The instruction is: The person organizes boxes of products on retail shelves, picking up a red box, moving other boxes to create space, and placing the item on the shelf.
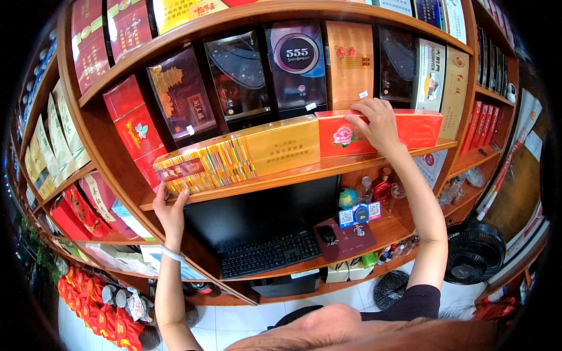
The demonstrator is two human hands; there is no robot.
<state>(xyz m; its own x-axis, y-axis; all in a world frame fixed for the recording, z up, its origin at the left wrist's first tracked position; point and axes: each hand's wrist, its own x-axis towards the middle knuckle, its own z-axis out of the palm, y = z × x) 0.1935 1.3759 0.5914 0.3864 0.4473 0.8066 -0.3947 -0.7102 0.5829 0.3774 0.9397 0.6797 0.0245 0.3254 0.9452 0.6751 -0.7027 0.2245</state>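
Two long cigarette cartons lie end to end along the front of a wooden shelf. The left one is a gold carton with a striped, multicoloured end. My left hand grips its left end near the shelf's front edge, thumb on the front face. The right one is a red carton with a pink rose on its front. My right hand reaches over it, fingers curled at the top edge and thumb against the face. Behind them stand upright cartons, among them a dark purple one and an orange one.
Below the shelf are a black monitor, a keyboard, a mouse and a small globe. A black fan stands at right. Red bags sit low at left. More cartons fill the side shelves.
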